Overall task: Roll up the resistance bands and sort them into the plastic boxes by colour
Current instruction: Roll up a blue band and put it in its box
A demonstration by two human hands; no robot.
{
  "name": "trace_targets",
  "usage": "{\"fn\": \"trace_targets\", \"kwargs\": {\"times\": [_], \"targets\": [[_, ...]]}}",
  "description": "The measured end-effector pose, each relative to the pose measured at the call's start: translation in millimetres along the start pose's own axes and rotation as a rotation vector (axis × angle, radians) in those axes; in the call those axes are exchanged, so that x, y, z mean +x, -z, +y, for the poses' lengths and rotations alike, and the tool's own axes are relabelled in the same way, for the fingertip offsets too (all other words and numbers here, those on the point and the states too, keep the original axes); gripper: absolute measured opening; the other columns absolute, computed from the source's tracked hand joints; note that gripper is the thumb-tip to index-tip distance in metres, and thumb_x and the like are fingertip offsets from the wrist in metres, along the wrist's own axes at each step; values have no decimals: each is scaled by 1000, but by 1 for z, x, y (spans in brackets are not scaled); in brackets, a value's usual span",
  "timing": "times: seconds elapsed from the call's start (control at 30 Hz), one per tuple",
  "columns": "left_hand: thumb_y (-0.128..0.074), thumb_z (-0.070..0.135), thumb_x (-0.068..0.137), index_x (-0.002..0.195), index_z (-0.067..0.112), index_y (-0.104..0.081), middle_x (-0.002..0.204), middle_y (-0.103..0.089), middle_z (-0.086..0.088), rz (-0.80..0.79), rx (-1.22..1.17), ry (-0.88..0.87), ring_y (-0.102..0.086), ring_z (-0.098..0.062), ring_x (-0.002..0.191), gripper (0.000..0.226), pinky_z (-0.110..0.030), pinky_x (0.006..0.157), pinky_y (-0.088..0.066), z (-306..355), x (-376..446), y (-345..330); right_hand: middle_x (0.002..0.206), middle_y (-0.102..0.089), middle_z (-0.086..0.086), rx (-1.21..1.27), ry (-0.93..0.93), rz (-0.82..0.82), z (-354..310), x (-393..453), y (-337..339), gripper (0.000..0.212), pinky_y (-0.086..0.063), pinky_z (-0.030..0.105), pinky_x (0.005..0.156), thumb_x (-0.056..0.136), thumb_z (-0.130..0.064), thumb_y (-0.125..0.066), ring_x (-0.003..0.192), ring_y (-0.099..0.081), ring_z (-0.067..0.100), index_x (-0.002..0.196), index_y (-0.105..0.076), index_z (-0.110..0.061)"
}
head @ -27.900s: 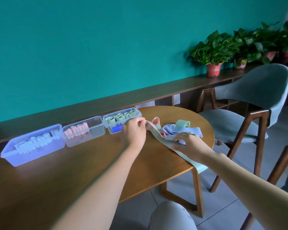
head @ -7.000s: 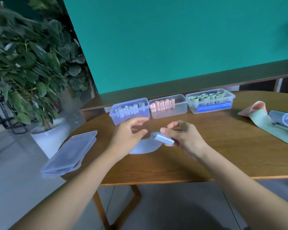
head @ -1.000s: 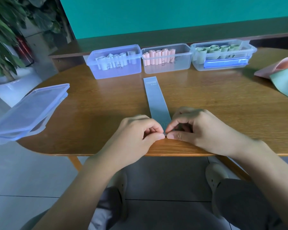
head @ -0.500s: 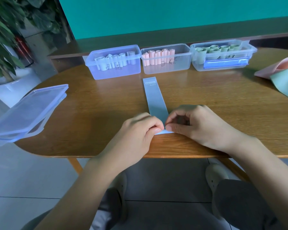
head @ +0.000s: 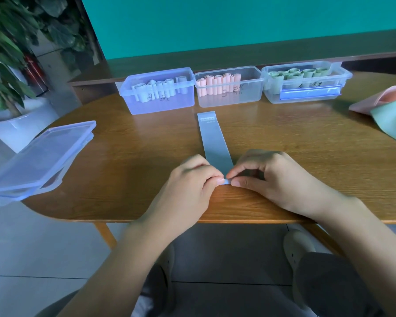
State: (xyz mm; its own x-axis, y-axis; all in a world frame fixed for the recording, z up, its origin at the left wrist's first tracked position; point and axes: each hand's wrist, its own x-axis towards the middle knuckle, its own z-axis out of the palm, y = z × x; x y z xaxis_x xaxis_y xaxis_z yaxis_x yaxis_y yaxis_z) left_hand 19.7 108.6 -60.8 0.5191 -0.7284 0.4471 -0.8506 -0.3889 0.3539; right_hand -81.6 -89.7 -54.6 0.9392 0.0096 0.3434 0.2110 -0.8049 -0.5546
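Pinching blue band (head: pixel 214 139) end, both hands' fingers (head: pixel 217 178) curled

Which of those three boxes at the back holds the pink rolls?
The middle box. Its rolls are pink; the left box holds pale blue rolls and the right box green ones.

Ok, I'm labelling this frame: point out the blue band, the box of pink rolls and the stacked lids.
blue band (head: pixel 212 136), head view, flat middle stretch.
box of pink rolls (head: pixel 249 97), head view, clear front wall.
stacked lids (head: pixel 41 154), head view, top lid's face.
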Motion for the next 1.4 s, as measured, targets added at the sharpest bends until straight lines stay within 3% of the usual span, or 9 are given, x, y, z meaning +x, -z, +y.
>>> {"fn": "trace_targets", "kwargs": {"times": [0.1, 0.3, 0.43, 0.67, 0.9, 1.13, 1.3, 1.4], "targets": [[-62, 29, 98, 109, 26, -72, 106, -62, 13, -5, -11, 0, -49, 2, 96, 15, 1, 75, -40, 0, 0, 0, 95, -64, -19, -23, 8, 21, 1, 2, -2, 15, -45, 15, 81, 93, -31, -69, 92, -62, 2, 104, -78, -28], [-66, 35, 95, 106, 27, -72, 103, -58, 19, -58, -37, 36, -55, 3, 91, 16, -2, 70, -41, -1, 4, 1, 98, -61, -17, -101, 28, 58, 4, 3, -5, 16, -46, 16, 83, 96, -30, -66, 92, -60, 1, 105, -78, -26], [-66, 32, 95, 105, 27, -75, 101, -59, 18, -39, -57, 39, -55, 1, 91, 14, -6, 73, -41, -4, 8, 0, 100, -63, -15, -41, 18, 133, 4, 2, -8, 11, -46, 14, 75, 93, -25, -72, 84, -62, 4, 102, -78, -27], [-72, 31, 91, 109, 28, -75, 101, -55, 20, 0, -66, 45, -53, 9, 92, 18, -1, 73, -39, -7, 7, 0, 101, -61, -22, -69, 14, 121, 6, 3, -11, 15, -54, 37, 72, 94, -42, -64, 84, -61, 5, 103, -74, -33], [-63, 35, 97, 111, 30, -72, 107, -58, 19, -17, -28, 84, -52, 6, 87, 18, 0, 69, -36, -8, 11, -3, 107, -60, -21, -149, 3, 191, 6, 2, -16, 22, -56, 40, 72, 97, -43, -58, 90, -59, 2, 107, -74, -32], [-56, 30, 101, 114, 23, -74, 109, -60, 10, -2, -20, 58, -55, -3, 92, 23, -7, 75, -40, -12, 17, -5, 109, -59, -20, -181, 6, 198, 5, 2, -15, 18, -56, 38, 71, 97, -39, -61, 86, -54, -2, 110, -73, -32], [-66, 22, 96, 104, 21, -75, 101, -63, 12, 99, -94, 12, -57, -3, 87, 12, -15, 75, -47, -15, 18, -3, 111, -61, -20, -236, -14, 209, 6, 6, -16, 18, -51, 31, 67, 98, -37, -59, 79, -49, -9, 110, -72, -32], [-68, 23, 94, 102, 22, -74, 100, -61, 13, 68, -73, 12, -56, -3, 86, 10, -22, 76, -49, -16, 19, -4, 113, -60, -19, -250, -22, 197, 6, 10, -16, 25, -55, 38, 70, 98, -43, -54, 88, -57, -1, 113, -71, -32]]}}
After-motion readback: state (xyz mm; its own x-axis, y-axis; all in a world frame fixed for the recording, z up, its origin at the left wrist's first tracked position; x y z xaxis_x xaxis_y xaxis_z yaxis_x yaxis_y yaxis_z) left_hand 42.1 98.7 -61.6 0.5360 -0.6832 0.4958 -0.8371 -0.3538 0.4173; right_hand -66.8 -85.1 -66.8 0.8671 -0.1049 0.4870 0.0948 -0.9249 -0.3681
